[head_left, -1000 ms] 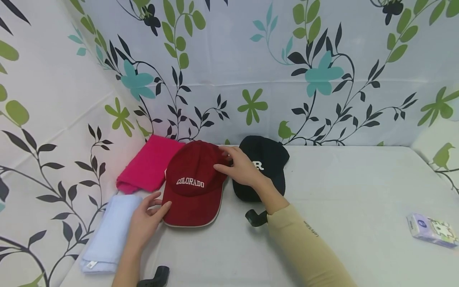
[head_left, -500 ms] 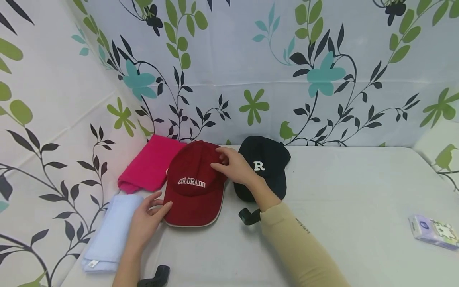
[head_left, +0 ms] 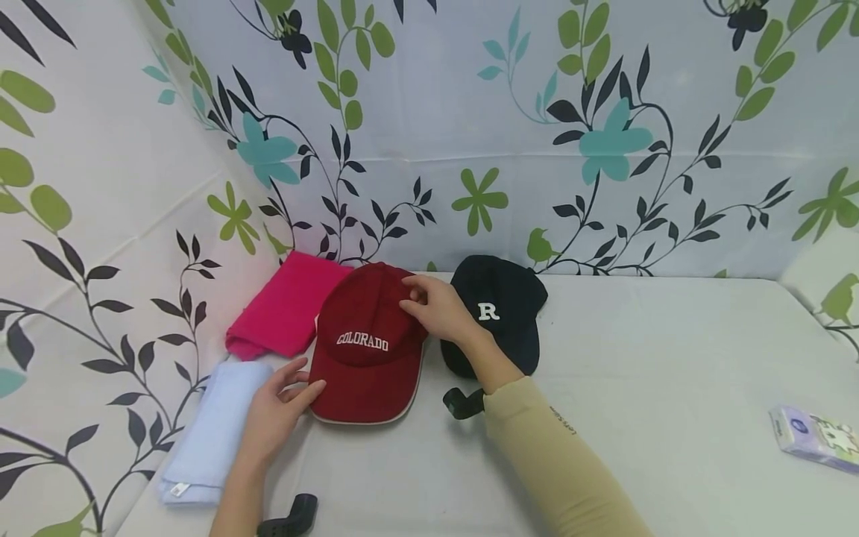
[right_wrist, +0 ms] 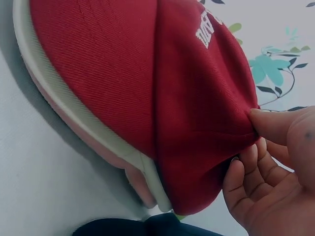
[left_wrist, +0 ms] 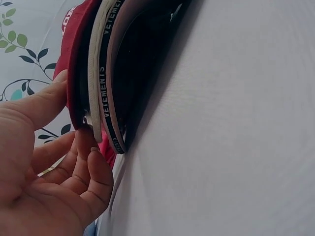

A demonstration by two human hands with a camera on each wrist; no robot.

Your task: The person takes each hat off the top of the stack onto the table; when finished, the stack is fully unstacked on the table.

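A dark-red fabric cap lettered COLORADO [head_left: 365,365] is set above a cream brim [right_wrist: 98,134] and a pink brim [right_wrist: 139,186] on the white-covered table [head_left: 637,395], towards 7 o'clock from the head view's centre. Its brim is pinched by the left hand [head_left: 278,406] at 8 o'clock, its crown by the right hand [head_left: 439,309] at 2. Around the cap, a folded bright-pink cloth [head_left: 288,307] is seen at 10, a folded pale-blue towel [head_left: 218,432] at 8, a black fabric cap marked R [head_left: 499,328] at 3.
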